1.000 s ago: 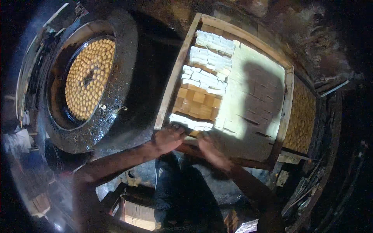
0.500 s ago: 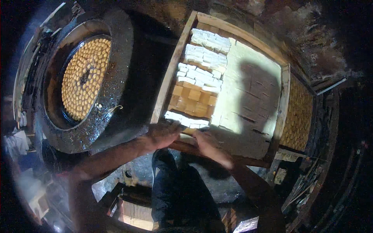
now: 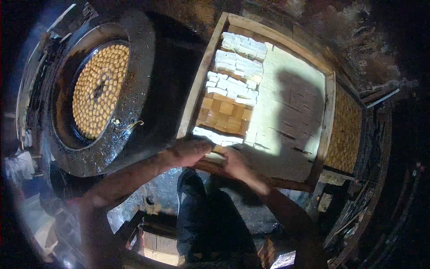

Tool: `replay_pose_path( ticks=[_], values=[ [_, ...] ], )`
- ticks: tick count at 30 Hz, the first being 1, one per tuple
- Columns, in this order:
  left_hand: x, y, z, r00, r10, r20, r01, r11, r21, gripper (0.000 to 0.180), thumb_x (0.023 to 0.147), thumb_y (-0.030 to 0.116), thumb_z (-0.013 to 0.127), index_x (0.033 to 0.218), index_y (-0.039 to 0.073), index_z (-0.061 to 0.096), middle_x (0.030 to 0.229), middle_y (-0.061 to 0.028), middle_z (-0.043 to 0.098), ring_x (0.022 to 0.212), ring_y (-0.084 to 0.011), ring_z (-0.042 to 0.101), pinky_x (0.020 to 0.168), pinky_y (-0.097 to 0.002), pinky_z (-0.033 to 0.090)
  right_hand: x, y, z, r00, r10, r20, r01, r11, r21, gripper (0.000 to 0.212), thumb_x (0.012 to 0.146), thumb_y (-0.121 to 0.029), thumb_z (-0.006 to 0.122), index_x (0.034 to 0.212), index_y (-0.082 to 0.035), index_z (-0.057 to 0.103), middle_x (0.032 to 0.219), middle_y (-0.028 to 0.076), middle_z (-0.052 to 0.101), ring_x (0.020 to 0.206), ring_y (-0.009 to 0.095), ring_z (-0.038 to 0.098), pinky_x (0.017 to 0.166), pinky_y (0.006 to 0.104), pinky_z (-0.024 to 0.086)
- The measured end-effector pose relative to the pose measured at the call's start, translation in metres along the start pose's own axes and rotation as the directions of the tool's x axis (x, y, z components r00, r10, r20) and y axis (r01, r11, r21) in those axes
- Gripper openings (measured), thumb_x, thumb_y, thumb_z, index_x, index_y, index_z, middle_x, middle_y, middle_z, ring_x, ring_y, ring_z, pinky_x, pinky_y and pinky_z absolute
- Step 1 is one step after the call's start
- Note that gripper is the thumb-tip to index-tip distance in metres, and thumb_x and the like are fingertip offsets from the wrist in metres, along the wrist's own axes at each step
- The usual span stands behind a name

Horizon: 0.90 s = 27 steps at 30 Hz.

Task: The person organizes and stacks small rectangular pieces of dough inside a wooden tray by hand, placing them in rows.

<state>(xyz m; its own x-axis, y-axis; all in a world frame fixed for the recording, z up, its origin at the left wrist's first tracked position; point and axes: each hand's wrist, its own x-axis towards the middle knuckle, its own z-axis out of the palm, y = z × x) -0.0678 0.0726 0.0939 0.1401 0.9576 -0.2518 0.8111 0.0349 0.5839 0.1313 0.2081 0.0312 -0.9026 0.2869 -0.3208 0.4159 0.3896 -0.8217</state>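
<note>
A shallow wooden-framed tray (image 3: 329, 103) with a woven base lies before me. Along its left side are several rows of white cut pieces (image 3: 233, 89), which look like tofu; a pale uncut-looking sheet (image 3: 268, 80), scored with lines, covers the right. At the tray's near edge, my left hand (image 3: 190, 152) and my right hand (image 3: 237, 163) are close together, fingers drawn in, against the nearest white row (image 3: 217, 136). My thumbs point toward each other. The fingertips are mostly hidden, so what they grip cannot be made out.
To the left, a large round pan (image 3: 62, 121) set in a dark stove rim (image 3: 139, 85) holds many golden pieces (image 3: 98, 89). Beyond the tray's right side lies another tray of brownish pieces (image 3: 345, 130). Sticks (image 3: 351, 213) are piled at lower right.
My hands stay at the near row with only a slight shift of the fingers. The whole view has moved a little; the rows of white pieces look the same.
</note>
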Motion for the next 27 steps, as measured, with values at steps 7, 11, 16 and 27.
replay_pose_path(
  ticks=[7,11,16,27],
  values=[
    [0.012,-0.007,0.018,0.998,0.031,0.048,-0.027,0.995,-0.092,0.041,0.079,0.008,0.067,0.118,0.011,0.055,0.107,-0.016,0.061,0.103,-0.0351,0.063,0.088,-0.0442,0.052,0.0,-0.01,-0.008,0.995,0.028,0.093,-0.024,0.999,-0.039,0.035,0.076,0.005,0.06,0.109,-0.005,0.062,0.107,0.02,0.066,0.103,0.037,0.063,0.089,0.0445,0.049],
    [0.004,-0.007,0.018,0.994,0.077,-0.077,-0.08,0.996,-0.043,0.037,0.08,0.011,0.067,0.115,0.01,0.057,0.106,-0.0154,0.063,0.099,-0.035,0.065,0.085,-0.0449,0.054,-0.003,-0.044,-0.028,0.995,0.048,0.091,-0.04,0.996,-0.084,0.036,0.076,0.007,0.058,0.11,-0.004,0.062,0.111,0.021,0.065,0.105,0.037,0.063,0.09,0.0441,0.049],
    [0.009,-0.01,0.036,0.985,-0.152,-0.085,0.117,0.94,-0.32,0.027,0.083,0.016,0.065,0.11,0.01,0.06,0.104,-0.0154,0.065,0.096,-0.0345,0.066,0.082,-0.0457,0.055,-0.002,-0.038,-0.03,0.993,0.071,0.092,-0.046,0.968,-0.246,0.031,0.079,0.001,0.06,0.109,-0.003,0.064,0.099,0.022,0.068,0.099,0.04,0.064,0.089,0.0463,0.049],
    [-0.003,0.002,0.023,0.971,0.067,-0.227,-0.053,0.996,0.065,0.037,0.087,0.012,0.055,0.124,0.01,0.058,0.12,-0.0121,0.061,0.107,-0.0289,0.064,0.088,-0.0423,0.054,-0.013,-0.043,-0.016,0.929,0.37,-0.009,-0.358,0.906,0.227,0.038,0.094,-0.039,0.051,0.1,-0.003,0.063,0.092,0.019,0.063,0.083,0.035,0.058,0.079,0.0427,0.045]
  ],
)
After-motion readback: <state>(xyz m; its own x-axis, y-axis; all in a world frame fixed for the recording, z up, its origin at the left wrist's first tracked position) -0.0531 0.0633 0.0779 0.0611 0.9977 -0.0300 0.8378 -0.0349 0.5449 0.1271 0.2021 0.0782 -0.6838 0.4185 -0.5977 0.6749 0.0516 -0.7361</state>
